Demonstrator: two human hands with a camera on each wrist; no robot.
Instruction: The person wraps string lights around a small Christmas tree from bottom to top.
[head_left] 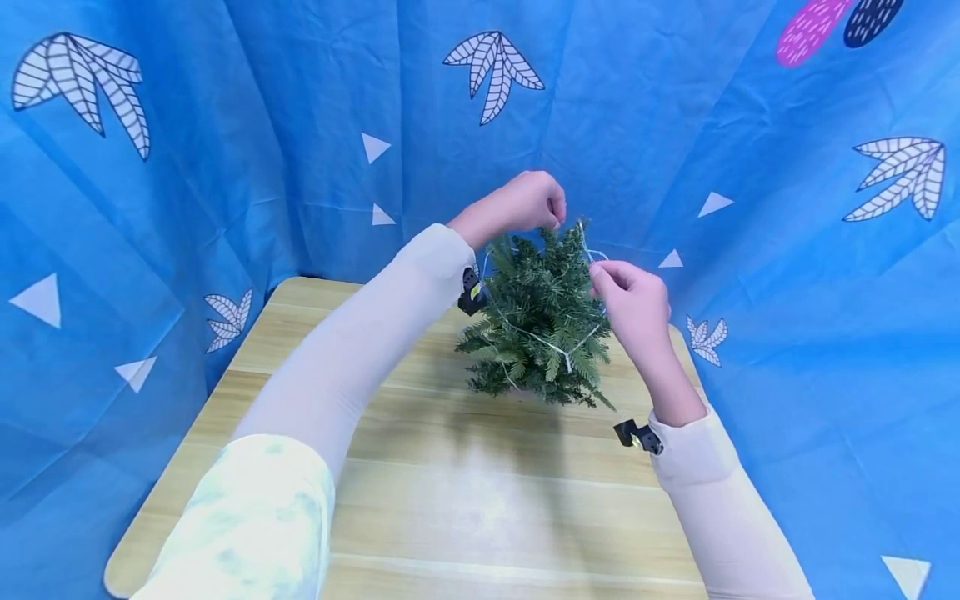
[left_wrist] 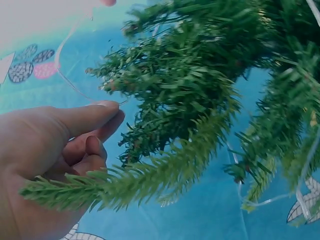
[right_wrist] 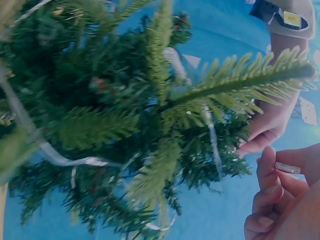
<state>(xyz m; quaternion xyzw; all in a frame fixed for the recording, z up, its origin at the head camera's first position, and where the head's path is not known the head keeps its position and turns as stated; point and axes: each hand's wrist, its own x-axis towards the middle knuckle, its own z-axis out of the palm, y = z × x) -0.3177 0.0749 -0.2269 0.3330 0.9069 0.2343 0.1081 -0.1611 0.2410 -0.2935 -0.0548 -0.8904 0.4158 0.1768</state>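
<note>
A small artificial Christmas tree (head_left: 551, 308) stands on the table, with a thin clear fairy-light string (head_left: 536, 337) looped around its branches. Behind the treetop, my left hand (head_left: 528, 202) reaches over from the left. In the left wrist view, the thumb and forefinger of that hand (left_wrist: 60, 145) pinch the string beside the branch tips, and a light green sprig lies across the palm. On the tree's right side my right hand (head_left: 636, 302) pinches another part of the string. A clear bulb piece (right_wrist: 287, 168) sticks out between its thumb and forefinger in the right wrist view.
The pale wooden table (head_left: 450, 500) stretches toward me in front of the tree. A blue patterned curtain (head_left: 315, 125) hangs behind it and along both sides. Each wrist carries a small black camera, such as the right one (head_left: 637, 437).
</note>
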